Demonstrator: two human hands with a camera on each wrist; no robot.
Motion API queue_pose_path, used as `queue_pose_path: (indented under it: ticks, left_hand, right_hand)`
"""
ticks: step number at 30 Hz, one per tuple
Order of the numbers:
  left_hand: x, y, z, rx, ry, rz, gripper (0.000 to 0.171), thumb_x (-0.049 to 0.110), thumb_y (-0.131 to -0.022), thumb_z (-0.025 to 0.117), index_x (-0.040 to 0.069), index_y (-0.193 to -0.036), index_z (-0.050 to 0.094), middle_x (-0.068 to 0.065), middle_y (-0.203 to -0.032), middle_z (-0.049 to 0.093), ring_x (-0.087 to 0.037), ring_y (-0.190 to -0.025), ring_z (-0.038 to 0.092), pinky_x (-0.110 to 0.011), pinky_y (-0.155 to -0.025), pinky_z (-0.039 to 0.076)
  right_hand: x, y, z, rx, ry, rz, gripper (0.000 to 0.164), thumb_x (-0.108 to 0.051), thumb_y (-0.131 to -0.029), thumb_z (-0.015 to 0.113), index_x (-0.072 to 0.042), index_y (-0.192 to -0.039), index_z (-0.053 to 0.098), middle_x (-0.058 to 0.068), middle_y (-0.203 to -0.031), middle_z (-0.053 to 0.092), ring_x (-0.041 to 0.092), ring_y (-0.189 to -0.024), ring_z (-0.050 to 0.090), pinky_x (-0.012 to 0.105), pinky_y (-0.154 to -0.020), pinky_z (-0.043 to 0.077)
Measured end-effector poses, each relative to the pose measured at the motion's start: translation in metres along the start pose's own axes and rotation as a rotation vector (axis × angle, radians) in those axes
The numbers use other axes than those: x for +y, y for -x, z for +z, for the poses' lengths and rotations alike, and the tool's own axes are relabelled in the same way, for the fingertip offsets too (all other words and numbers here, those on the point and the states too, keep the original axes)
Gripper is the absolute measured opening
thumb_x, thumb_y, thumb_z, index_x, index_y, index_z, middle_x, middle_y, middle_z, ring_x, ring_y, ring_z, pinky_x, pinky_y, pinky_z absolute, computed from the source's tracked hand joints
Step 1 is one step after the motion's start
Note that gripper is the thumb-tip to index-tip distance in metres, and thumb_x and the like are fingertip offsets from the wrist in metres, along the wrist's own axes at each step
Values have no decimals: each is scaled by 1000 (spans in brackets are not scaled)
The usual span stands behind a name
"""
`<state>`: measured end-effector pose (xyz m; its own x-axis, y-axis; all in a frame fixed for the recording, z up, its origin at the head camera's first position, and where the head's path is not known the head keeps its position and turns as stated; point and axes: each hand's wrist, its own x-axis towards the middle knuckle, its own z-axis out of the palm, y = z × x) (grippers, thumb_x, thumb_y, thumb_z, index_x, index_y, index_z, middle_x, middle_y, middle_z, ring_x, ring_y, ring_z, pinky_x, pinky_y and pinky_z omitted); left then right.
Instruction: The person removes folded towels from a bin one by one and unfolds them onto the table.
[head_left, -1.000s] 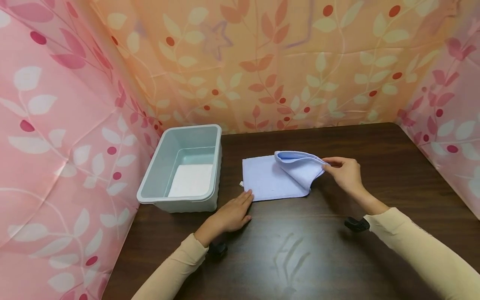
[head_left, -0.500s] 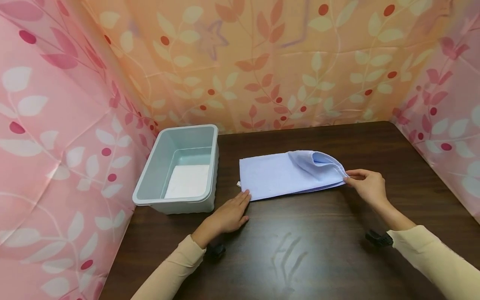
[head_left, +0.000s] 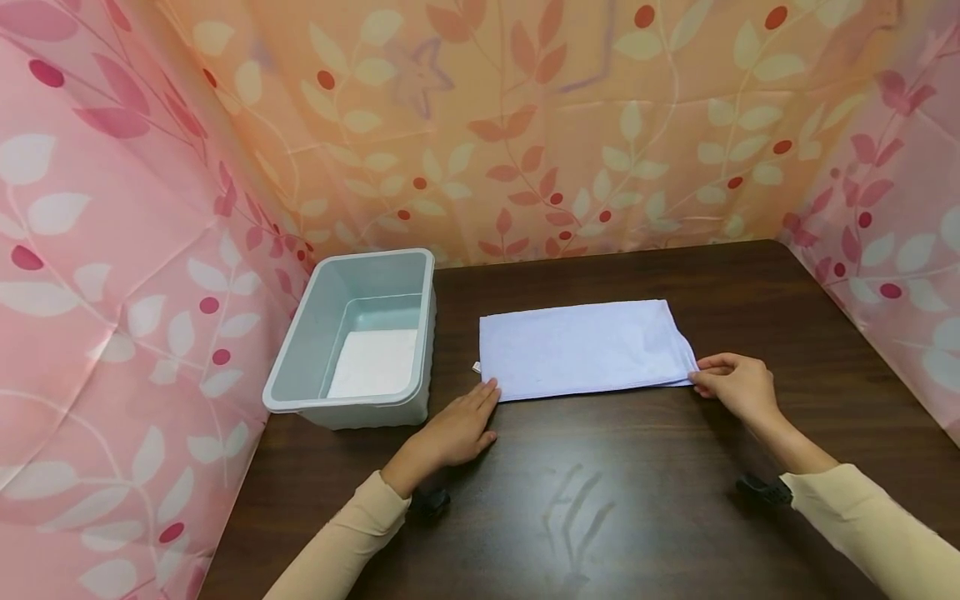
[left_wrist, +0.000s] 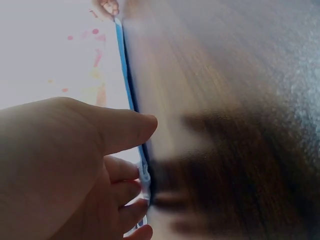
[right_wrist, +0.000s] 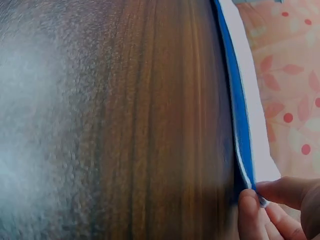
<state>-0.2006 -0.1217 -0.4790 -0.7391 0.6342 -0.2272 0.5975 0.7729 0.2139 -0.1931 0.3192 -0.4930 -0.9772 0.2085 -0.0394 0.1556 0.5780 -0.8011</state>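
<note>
A light blue cloth (head_left: 581, 348) lies folded into a long rectangle on the dark table, with a small white tag (head_left: 476, 367) at its left edge. My left hand (head_left: 459, 427) has its fingers straight, the fingertips resting on the cloth's near left corner. At the near right corner my right hand (head_left: 738, 385) pinches the cloth between thumb and fingers. In the right wrist view the cloth's layered edge (right_wrist: 242, 115) runs to the pinching fingertips (right_wrist: 248, 197). The left wrist view shows the thumb (left_wrist: 142, 127) apart from the cloth's edge, over the table.
A pale grey-green plastic tub (head_left: 360, 408) stands left of the cloth, with a flat white piece (head_left: 375, 362) on its floor. Floral curtains (head_left: 525, 125) enclose the back and sides of the brown wooden table (head_left: 600, 500). Faint smudges mark the tabletop near the front.
My right hand has drawn the cloth's folded-back part out to the right and lowered it, so the cloth now lies longer and flat. The left hand has stayed at the left corner.
</note>
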Motion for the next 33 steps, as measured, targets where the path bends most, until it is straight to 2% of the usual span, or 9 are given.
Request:
queue_pose_path:
  ticks: [4, 6, 9, 12, 16, 19, 22, 27, 33]
  left_hand:
    - [-1, 0, 1, 19, -8, -4, 69, 30, -100, 56, 0, -155, 26, -16, -165, 21, -31, -154, 23, -47, -121, 31]
    - [-1, -1, 0, 30, -12, 1, 70, 30, -100, 57, 1, -155, 26, -15, -165, 21, -31, -154, 23, -47, -122, 30]
    - [0, -3, -1, 45, -28, 19, 71, 30, -99, 58, 1, -156, 26, -14, -165, 22, -31, -154, 23, -47, -122, 29]
    - [1, -7, -3, 53, -48, 44, 71, 30, -99, 58, 2, -156, 26, -14, -165, 23, -30, -154, 24, -46, -122, 29]
    - [3, -14, -4, 41, -61, 52, 70, 31, -100, 57, 2, -156, 26, -13, -166, 22, -29, -154, 24, -44, -123, 29]
    - [3, -18, -3, 23, -63, 38, 71, 32, -100, 57, 3, -156, 25, -13, -166, 21, -28, -154, 23, -44, -123, 28]
    - [2, -20, -2, 8, -65, 27, 71, 33, -100, 56, 3, -157, 24, -12, -166, 20, -28, -155, 22, -44, -123, 28]
    - [0, -23, -1, 15, -79, 21, 71, 33, -100, 56, 4, -156, 25, -12, -166, 21, -27, -154, 23, -45, -122, 29]
    - [0, -18, -2, 2, -74, 1, 69, 33, -100, 56, 4, -156, 26, -12, -166, 22, -27, -154, 23, -44, -123, 28]
  right_hand:
    - [0, 0, -1, 40, 112, -78, 35, -21, -86, 76, 6, -106, 67, 13, -81, 76, 2, -56, 66, 22, -54, 55]
    - [-1, 0, 0, 104, 206, -169, 29, -19, -84, 77, 3, -101, 69, 15, -83, 73, 5, -58, 64, 21, -55, 49]
    - [-6, -5, 4, 172, 316, -346, 23, -12, -82, 77, 1, -101, 71, 18, -93, 69, 18, -70, 64, 27, -62, 45]
    - [-10, -13, 10, 107, 365, -497, 31, -8, -83, 75, 1, -112, 70, 23, -114, 64, 36, -97, 64, 45, -79, 52]
    - [-10, -25, 18, -64, 446, -596, 47, -13, -87, 74, 0, -131, 60, 29, -140, 51, 51, -126, 48, 68, -98, 40]
    - [-6, -31, 22, -160, 502, -605, 56, -21, -90, 71, 0, -139, 53, 31, -149, 42, 54, -133, 41, 69, -103, 36]
    - [-3, -33, 22, -219, 537, -569, 63, -30, -93, 68, 1, -144, 47, 32, -152, 38, 54, -137, 37, 69, -107, 33]
    - [-3, -33, 17, -269, 560, -487, 71, -38, -95, 63, 1, -149, 39, 30, -156, 32, 52, -143, 30, 68, -111, 28]
    - [-6, -32, 19, -295, 565, -483, 72, -40, -95, 62, 0, -150, 38, 29, -157, 31, 50, -144, 30, 67, -112, 28]
